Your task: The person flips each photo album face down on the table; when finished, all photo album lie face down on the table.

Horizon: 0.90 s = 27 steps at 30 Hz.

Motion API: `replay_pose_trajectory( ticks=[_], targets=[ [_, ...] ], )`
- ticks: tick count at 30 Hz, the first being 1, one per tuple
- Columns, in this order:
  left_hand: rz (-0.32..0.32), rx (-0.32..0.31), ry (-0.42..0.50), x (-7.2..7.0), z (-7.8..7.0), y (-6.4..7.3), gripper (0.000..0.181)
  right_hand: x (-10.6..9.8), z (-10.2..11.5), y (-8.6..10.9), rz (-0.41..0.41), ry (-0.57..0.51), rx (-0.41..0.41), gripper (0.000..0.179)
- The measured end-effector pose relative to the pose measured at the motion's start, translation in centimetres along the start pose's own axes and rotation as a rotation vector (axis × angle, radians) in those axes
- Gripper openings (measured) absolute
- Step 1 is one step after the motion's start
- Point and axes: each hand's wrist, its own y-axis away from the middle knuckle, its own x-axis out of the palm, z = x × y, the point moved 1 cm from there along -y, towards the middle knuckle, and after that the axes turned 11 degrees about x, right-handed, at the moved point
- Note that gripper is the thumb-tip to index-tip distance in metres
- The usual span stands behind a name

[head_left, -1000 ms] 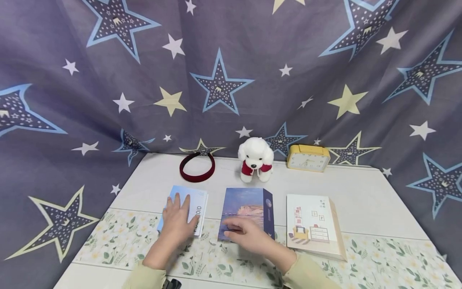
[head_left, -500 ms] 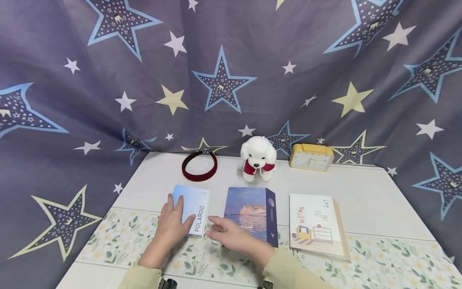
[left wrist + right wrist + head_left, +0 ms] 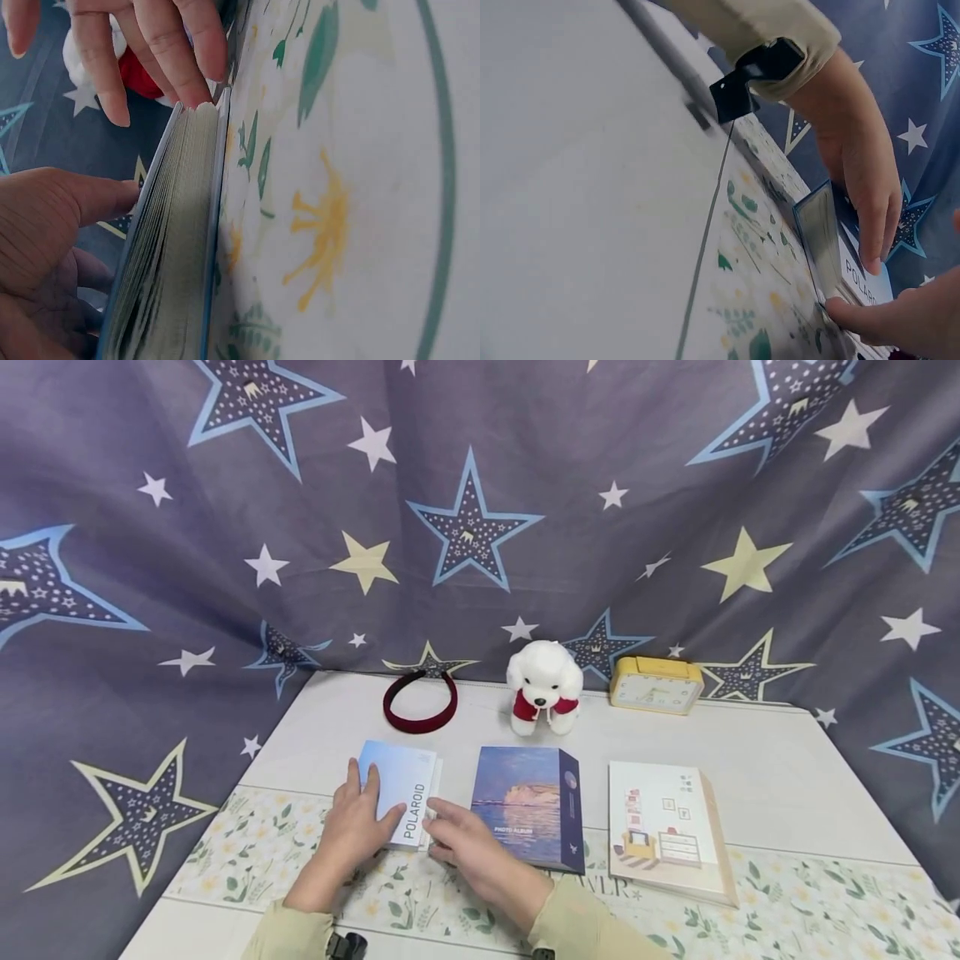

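A light blue and white album marked POLAROID (image 3: 408, 768) lies on the table, its page block (image 3: 176, 217) turned to the left wrist camera. My left hand (image 3: 352, 827) rests on its left side, fingers spread on the cover. At the right edge my right hand (image 3: 468, 852) touches the pages with its fingertips, fingers loosely bent. Right of that hand lies a dark blue photo album (image 3: 517, 810) with a painted seaside cliff. A thick white book (image 3: 652, 810) with a drawn room on its cover lies farther right.
Along the back stand a dark red headband (image 3: 420, 724), a white plush dog (image 3: 543, 677) in a red vest and a yellow alarm clock (image 3: 656, 685). A floral cloth strip (image 3: 255, 827) crosses the table. Behind hangs a star-patterned curtain (image 3: 480, 410).
My right hand has moved left from over the photo album to the POLAROID album's right edge. My left hand has shifted slightly left and down, showing more of the cover.
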Motion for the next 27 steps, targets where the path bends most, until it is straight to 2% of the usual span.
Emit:
replay_pose_trajectory(
  ticks=[9, 18, 23, 27],
  targets=[
    [0.024, -0.023, 0.013, 0.32, 0.26, -0.22, 0.083, -0.03, 0.12, -0.37, -0.009, -0.224, -0.02, 0.052],
    [0.019, -0.042, 0.049, 0.82, -0.21, 0.02, 0.084, -0.26, -0.34, -0.13, -0.031, -0.282, -0.018, 0.05],
    [0.014, -0.04, 0.066, 0.67, -0.4, 0.13, 0.087, -0.4, -0.02, -0.12, -0.026, -0.325, -0.05, 0.061],
    [0.003, -0.049, 0.11, 0.41, -0.6, 0.12, 0.091, -0.83, 0.47, -0.1, -0.027, -0.341, -0.041, 0.069]
  ],
)
